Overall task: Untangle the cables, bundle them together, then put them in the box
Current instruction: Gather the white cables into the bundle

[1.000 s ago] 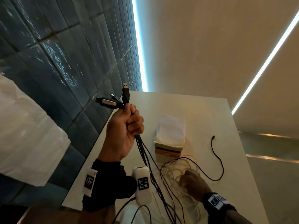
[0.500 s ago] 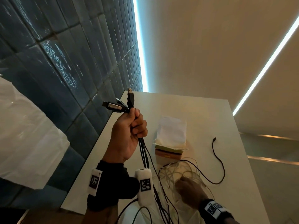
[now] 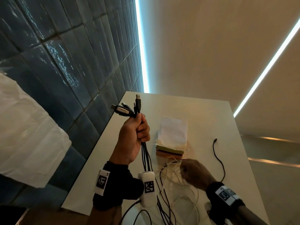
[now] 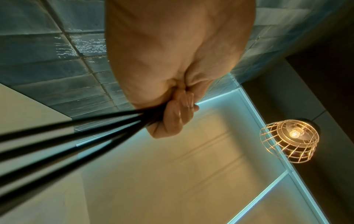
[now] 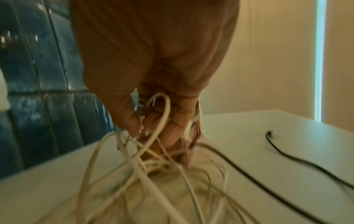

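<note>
My left hand (image 3: 134, 137) is raised above the white table (image 3: 203, 114) and grips a bunch of black cables (image 3: 146, 158); their USB plugs (image 3: 128, 108) stick up out of my fist. In the left wrist view the black cables (image 4: 76, 136) run out of my curled fingers (image 4: 176, 116). Lower right, my right hand (image 3: 193, 173) reaches into a tangle of white cables (image 3: 170, 172) on the table. In the right wrist view its fingers (image 5: 172, 125) curl round loops of white cable (image 5: 153, 136). A box (image 3: 170, 151) with a white cloth on top stands behind the tangle.
A loose black cable (image 3: 219, 158) lies on the table to the right, also seen as a black cable (image 5: 298, 157) in the right wrist view. A blue tiled wall (image 3: 65, 62) runs along the left. White plastic sheeting (image 3: 24, 135) hangs at far left.
My left hand has stayed raised with the black cables. My right hand has moved up the table into the white tangle, closer to the box.
</note>
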The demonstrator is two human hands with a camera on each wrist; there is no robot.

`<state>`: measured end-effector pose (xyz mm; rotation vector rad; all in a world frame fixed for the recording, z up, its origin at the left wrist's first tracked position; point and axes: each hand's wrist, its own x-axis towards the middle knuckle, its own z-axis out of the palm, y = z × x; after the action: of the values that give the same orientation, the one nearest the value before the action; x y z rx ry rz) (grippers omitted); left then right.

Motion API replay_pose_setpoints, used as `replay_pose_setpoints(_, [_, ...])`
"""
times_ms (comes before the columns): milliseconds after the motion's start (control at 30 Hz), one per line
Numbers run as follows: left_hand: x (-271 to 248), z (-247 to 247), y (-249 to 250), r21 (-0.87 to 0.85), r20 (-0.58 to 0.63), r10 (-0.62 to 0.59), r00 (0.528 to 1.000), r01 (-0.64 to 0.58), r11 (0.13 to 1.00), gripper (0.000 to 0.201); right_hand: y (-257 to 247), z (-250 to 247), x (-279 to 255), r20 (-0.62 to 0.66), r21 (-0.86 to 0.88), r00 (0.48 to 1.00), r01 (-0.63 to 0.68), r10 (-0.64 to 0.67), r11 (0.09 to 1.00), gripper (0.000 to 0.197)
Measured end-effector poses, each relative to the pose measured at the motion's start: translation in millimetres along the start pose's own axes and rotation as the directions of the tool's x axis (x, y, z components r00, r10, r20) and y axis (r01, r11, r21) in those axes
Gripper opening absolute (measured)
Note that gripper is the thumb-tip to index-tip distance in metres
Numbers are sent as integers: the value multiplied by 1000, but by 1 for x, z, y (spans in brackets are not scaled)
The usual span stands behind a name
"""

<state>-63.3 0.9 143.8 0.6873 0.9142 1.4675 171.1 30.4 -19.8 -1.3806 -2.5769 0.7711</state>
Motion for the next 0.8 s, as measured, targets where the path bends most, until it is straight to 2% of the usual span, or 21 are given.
replay_pose_setpoints(67, [0,6,-5,29,-11,-26,1000,27,999,30,-7,-21,10,-123,102,992,22,-9,995,17])
replay_pose_setpoints(133, [-1,13,-10,53,-12,-43,999,43,998,31,-11,-34,19,-247,226,968,13,45,974,14])
replay_pose_setpoints(200, [-1,18,-14,76,-9,-52,999,53,996,31,-16,-43,25,-291,379,949,-1,120,926,7])
replay_pose_setpoints(233, [0,20,-18,98,-11,-53,999,54,994,31,-20,-48,26,-279,494,948,3,155,870,4])
replay_pose_setpoints(267, [1,21,-22,131,-15,-52,999,54,990,30,-25,-52,26,-250,636,950,16,186,772,5])
replay_pose_setpoints(333, [5,22,-34,254,-52,-49,997,60,965,24,-38,-60,22,-171,866,963,46,207,497,13])
replay_pose_setpoints(367, [6,21,-41,345,-74,-47,996,69,936,20,-44,-63,20,-155,915,966,62,206,398,17])
replay_pose_setpoints(433, [7,20,-55,538,-102,-49,994,96,837,14,-54,-68,18,-164,947,962,92,218,307,20])
replay_pose_setpoints(533, [5,23,-67,700,-105,-76,992,128,702,16,-65,-76,18,-166,966,955,107,247,234,27])
replay_pose_setpoints(700, [4,22,-74,778,-38,24,999,15,628,25,-69,-82,15,-140,977,955,90,263,193,39])
replay_pose_setpoints(800, [1,24,-77,758,-18,55,998,-22,651,24,-66,-81,16,-144,974,953,89,265,210,38])
